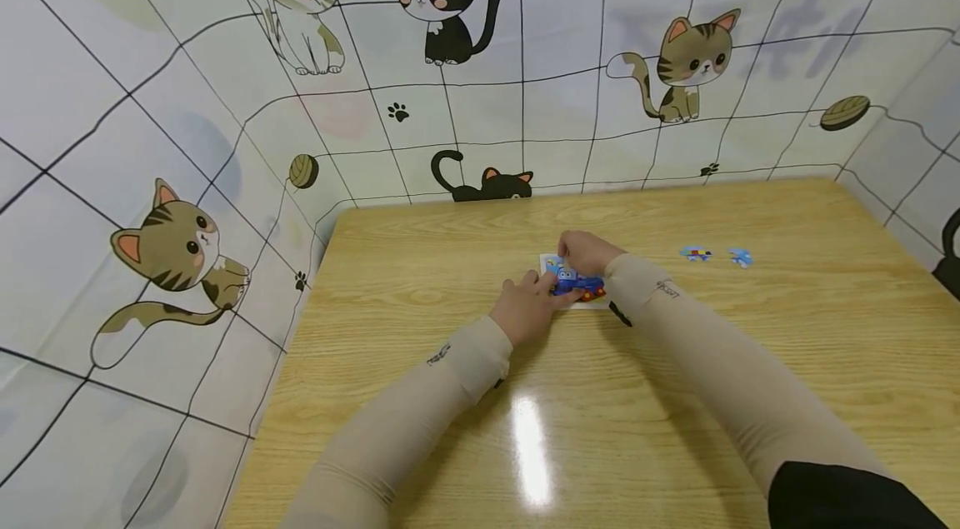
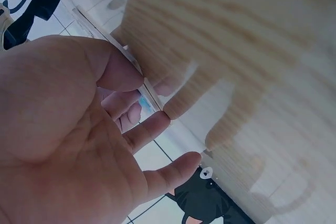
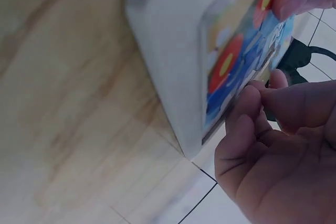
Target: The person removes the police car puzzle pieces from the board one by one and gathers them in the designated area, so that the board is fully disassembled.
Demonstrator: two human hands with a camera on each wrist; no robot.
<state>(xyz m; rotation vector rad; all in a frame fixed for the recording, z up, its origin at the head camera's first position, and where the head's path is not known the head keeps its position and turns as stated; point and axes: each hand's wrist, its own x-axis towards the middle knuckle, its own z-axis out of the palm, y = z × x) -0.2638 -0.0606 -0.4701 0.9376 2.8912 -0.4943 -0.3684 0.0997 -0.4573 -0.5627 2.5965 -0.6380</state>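
Both forearms extend forward over the light wood-grain tabletop [image 1: 405, 262] and converge at the white-bordered, rectangular jigsaw board [image 3: 170, 40] lying flat near the far edge. The board's long axis runs left to right; its printed blue vehicle [image 1: 588, 284] faces left, with the red wheels toward the person. The left hand [image 1: 525, 308] rests at the board's left side, fingers spread and touching it. The right hand [image 1: 588, 252] has curled fingers, tips together at the far border; whether they pinch a piece cannot be told.
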